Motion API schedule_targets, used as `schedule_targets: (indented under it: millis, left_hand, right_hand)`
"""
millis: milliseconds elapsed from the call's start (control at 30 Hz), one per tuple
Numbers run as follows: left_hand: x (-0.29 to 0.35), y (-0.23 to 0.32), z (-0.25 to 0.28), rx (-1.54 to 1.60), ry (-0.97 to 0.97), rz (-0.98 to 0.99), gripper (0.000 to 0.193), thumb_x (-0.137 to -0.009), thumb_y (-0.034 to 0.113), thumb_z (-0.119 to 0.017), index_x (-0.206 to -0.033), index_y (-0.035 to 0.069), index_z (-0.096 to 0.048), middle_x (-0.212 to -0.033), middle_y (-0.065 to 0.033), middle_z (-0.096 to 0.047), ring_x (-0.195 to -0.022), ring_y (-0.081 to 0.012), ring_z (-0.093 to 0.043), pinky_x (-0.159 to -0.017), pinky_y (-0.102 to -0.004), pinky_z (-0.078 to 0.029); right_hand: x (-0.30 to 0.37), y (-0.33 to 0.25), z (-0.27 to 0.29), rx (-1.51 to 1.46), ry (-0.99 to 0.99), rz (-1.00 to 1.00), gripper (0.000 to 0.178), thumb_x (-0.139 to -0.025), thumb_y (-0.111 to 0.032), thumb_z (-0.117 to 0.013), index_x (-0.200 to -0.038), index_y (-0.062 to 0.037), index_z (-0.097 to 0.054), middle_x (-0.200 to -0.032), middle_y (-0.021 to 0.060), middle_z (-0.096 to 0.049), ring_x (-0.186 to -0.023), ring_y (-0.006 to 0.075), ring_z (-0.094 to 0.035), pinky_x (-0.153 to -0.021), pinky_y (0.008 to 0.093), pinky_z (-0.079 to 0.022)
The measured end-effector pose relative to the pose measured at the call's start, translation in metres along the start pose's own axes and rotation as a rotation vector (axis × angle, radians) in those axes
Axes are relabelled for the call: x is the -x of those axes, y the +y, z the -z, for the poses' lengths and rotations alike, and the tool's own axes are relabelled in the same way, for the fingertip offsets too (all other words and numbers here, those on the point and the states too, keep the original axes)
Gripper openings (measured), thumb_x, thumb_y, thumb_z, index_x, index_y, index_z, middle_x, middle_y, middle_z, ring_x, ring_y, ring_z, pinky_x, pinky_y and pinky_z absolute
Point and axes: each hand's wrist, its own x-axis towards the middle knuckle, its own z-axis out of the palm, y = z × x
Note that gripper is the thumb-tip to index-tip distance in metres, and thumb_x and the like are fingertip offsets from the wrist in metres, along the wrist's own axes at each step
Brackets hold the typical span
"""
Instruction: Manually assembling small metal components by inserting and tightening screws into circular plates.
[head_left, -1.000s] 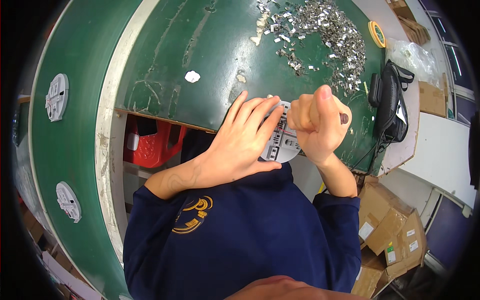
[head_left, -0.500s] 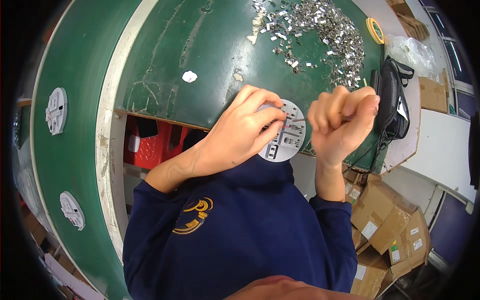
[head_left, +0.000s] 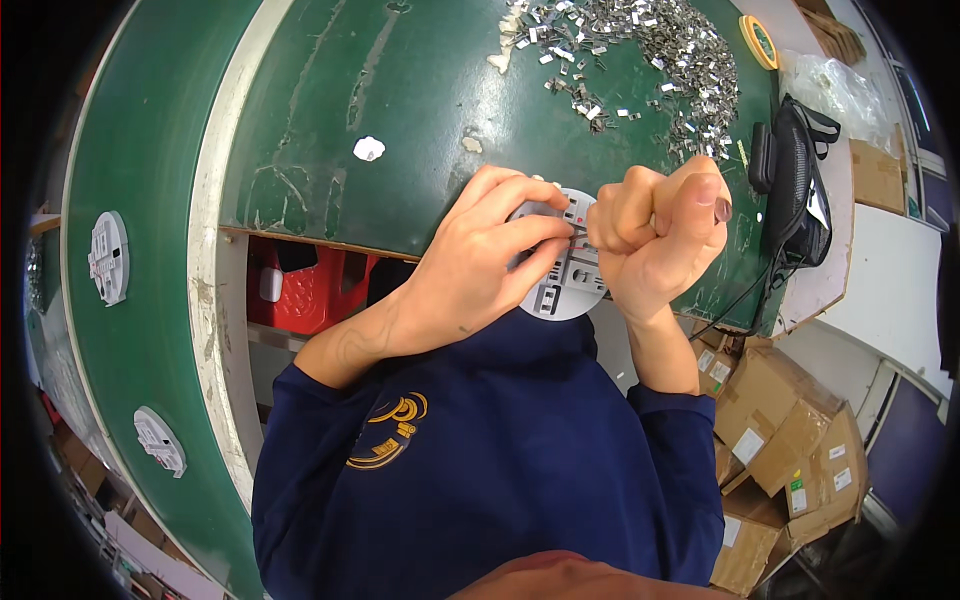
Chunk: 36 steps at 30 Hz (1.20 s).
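Observation:
A round grey-white plastic disc [head_left: 562,300] with raised slots and small dark fittings lies at the table's near edge, in front of my body. My left hand [head_left: 500,235] reaches over its left side. Its thumb and fingertips are pinched together at the disc's middle, on something too small to make out. My right hand [head_left: 655,235] is closed in a fist round a screwdriver [head_left: 723,210]. Only the handle's rounded end shows beside the thumb, and the thin shaft is mostly hidden. This fist is above the disc's right side, close to the left fingertips.
Small metal clips [head_left: 690,70] are heaped on the green table [head_left: 420,90]. A tape roll [head_left: 758,42] and black bag [head_left: 800,190] lie at the right. On the left strip are two similar discs [head_left: 108,258]. Cartons [head_left: 775,420] stand lower right; a red stool [head_left: 315,290] is under the table.
My right hand has moved left and closer to the disc, hiding more of the screwdriver's shaft. My left hand stays nearly in place. The discs on the left strip appear lower.

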Motion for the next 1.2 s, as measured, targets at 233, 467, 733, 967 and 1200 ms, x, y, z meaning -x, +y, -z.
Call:
schedule_targets:
  millis: [233, 467, 733, 967, 1200]
  left_hand:
    - [0.003, -0.005, 0.000, 0.020, 0.001, -0.020, 0.025, -0.073, 0.002, -0.079, -0.098, 0.005, -0.073, -0.113, -0.0060, -0.066, -0.104, -0.0276, -0.059, -0.088, -0.0372, -0.049]
    - [0.017, 0.008, 0.004, 0.044, -0.051, 0.024, 0.047, -0.071, 0.012, -0.083, -0.114, 0.001, -0.065, -0.125, -0.0125, -0.060, -0.115, -0.0324, -0.055, -0.096, -0.0415, -0.047]
    - [0.033, 0.024, 0.005, -0.132, -0.213, 0.005, 0.089, -0.062, 0.030, -0.091, -0.134, -0.004, -0.051, -0.143, -0.0211, -0.045, -0.128, -0.0394, -0.046, -0.105, -0.0468, -0.042]
    - [0.036, 0.026, 0.004, -0.187, -0.249, -0.012, 0.097, -0.060, 0.035, -0.091, -0.137, -0.006, -0.047, -0.146, -0.0226, -0.042, -0.130, -0.0407, -0.044, -0.106, -0.0475, -0.041]
    - [0.040, 0.027, 0.003, -0.295, -0.291, -0.018, 0.102, -0.058, 0.034, -0.090, -0.140, -0.007, -0.043, -0.146, -0.0217, -0.042, -0.132, -0.0394, -0.043, -0.107, -0.0461, -0.040]
  right_hand:
    - [0.007, 0.003, 0.010, -0.183, -0.067, -0.040, 0.041, -0.106, -0.028, -0.043, -0.072, -0.0087, -0.033, -0.052, 0.0026, -0.037, -0.044, 0.0092, -0.028, -0.040, 0.0297, -0.027]
    - [0.008, -0.003, 0.032, -0.367, -0.333, -0.042, 0.058, -0.105, -0.049, -0.035, -0.061, -0.0116, -0.033, -0.055, 0.0010, -0.035, -0.049, 0.0122, -0.029, -0.046, 0.0301, -0.028]
    - [0.033, -0.002, 0.025, -0.386, -0.214, -0.070, 0.063, -0.103, -0.056, -0.031, -0.058, -0.0123, -0.032, -0.054, 0.0003, -0.035, -0.049, 0.0124, -0.029, -0.047, 0.0301, -0.025]
    - [0.040, 0.001, 0.019, -0.321, -0.102, -0.077, 0.064, -0.103, -0.057, -0.030, -0.057, -0.0122, -0.029, -0.054, 0.0002, -0.035, -0.049, 0.0120, -0.028, -0.046, 0.0299, -0.024]
    - [0.025, -0.007, 0.024, -0.338, -0.244, -0.189, 0.063, -0.102, -0.052, -0.038, -0.056, -0.0102, -0.027, -0.051, 0.0027, -0.032, -0.047, 0.0132, -0.028, -0.046, 0.0312, -0.027]
